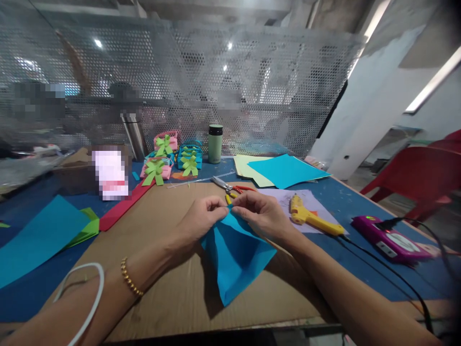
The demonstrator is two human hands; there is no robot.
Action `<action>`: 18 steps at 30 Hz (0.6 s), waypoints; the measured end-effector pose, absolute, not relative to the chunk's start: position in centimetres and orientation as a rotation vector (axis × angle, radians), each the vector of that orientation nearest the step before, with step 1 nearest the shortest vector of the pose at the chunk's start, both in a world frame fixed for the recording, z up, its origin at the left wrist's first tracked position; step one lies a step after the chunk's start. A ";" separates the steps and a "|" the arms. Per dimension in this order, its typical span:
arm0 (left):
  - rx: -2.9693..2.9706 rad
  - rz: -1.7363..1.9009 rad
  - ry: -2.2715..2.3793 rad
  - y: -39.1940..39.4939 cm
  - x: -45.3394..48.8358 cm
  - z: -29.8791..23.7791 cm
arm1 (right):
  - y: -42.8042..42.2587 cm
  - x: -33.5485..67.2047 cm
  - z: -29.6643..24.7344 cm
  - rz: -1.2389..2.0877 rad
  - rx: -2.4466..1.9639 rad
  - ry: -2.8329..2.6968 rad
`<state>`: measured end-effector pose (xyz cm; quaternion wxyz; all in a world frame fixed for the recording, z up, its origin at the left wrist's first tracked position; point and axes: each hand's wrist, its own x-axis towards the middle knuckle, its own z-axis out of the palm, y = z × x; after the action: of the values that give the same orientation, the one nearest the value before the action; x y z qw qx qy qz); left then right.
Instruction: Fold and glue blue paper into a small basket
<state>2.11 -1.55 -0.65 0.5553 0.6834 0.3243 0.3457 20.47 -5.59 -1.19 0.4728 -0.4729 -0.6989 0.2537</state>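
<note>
Both of my hands pinch the top edge of a folded blue foam sheet held over a brown cardboard mat. My left hand grips the sheet's upper left corner with closed fingers. My right hand pinches the same edge just to the right, fingertips nearly touching the left ones. The sheet hangs down toward me in a pointed shape.
Scissors and a yellow glue gun lie just beyond my hands. A purple device with a black cable sits right. Blue and cream sheets, a green tumbler, small bowed paper baskets stand farther back. More sheets lie left.
</note>
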 end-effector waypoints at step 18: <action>1.436 0.796 0.731 -0.9 1.9 -1.1 | -6.2 20.3 -1.0 0.100 -1.034 -1.941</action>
<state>1.86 -0.89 -1.07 0.6227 0.6252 0.3183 0.3465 20.33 -6.15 -1.03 0.4528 -0.4187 -0.7861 0.0403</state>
